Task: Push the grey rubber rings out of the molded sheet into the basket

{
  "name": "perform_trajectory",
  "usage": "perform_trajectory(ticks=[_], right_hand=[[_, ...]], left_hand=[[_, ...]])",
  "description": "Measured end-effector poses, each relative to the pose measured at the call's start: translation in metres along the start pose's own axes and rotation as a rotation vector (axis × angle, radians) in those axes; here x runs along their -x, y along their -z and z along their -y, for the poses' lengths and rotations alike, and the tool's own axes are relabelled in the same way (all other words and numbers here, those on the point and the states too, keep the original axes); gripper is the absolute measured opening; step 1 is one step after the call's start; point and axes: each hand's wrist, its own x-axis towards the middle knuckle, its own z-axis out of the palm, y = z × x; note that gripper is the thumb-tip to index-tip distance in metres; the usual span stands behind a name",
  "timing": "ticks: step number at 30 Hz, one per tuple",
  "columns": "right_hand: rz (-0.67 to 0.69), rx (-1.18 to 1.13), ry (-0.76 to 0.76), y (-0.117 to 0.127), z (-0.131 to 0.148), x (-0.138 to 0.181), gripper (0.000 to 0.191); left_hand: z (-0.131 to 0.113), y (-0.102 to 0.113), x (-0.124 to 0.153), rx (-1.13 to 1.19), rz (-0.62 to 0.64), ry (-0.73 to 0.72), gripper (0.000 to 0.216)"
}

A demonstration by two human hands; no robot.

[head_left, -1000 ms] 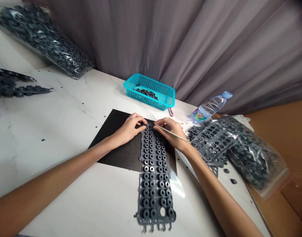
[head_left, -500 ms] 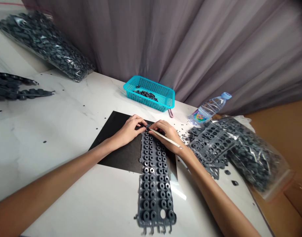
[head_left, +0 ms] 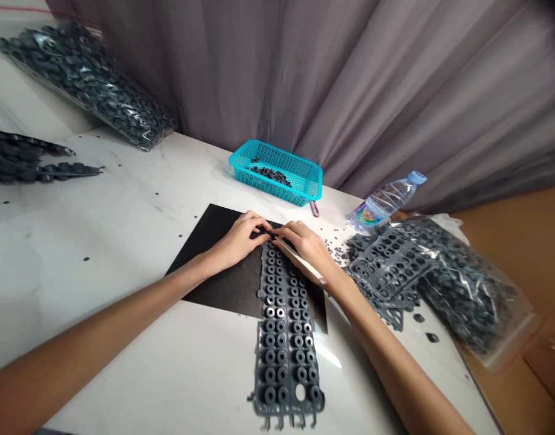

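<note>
A long dark-grey moulded rubber sheet with rows of ring-shaped parts lies lengthwise towards me, its far end on a black mat. One round hole shows near its close end. At the far end, my left hand pinches the sheet's edge between thumb and fingers. My right hand is closed around a thin whitish stick-like tool, whose tip points at the sheet's far end beside the left fingertips. The fingers hide the exact spot where the tip meets the rubber.
Behind the mat stands a turquoise basket with loose dark parts. A water bottle, punched sheets and a filled plastic bag are at right. Another full bag and dark strips are at left. Small black discs dot the white table.
The right hand and the tool have tilted slightly, the tool's rear end dropping a little lower and to the left. Both hands stay at the sheet's far end.
</note>
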Motion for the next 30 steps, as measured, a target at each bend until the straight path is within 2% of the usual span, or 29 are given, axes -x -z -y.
perform_trajectory(ticks=[8, 22, 28, 30], right_hand=[[-0.021, 0.228, 0.05, -0.015, -0.004, -0.001, 0.034], [-0.138, 0.135, -0.035, -0.02, 0.003, 0.003, 0.03], [-0.27, 0.105, -0.209, -0.016, -0.001, 0.004, 0.033], [-0.256, 0.109, -0.258, -0.013, -0.01, 0.007, 0.031]], left_hand=[[0.001, -0.001, -0.001, 0.016, -0.004, -0.005, 0.014], [0.006, -0.003, -0.001, 0.005, -0.013, 0.001, 0.011], [0.007, -0.003, -0.002, -0.021, -0.019, 0.005, 0.012], [0.006, -0.002, -0.002, -0.027, -0.012, 0.005, 0.012]])
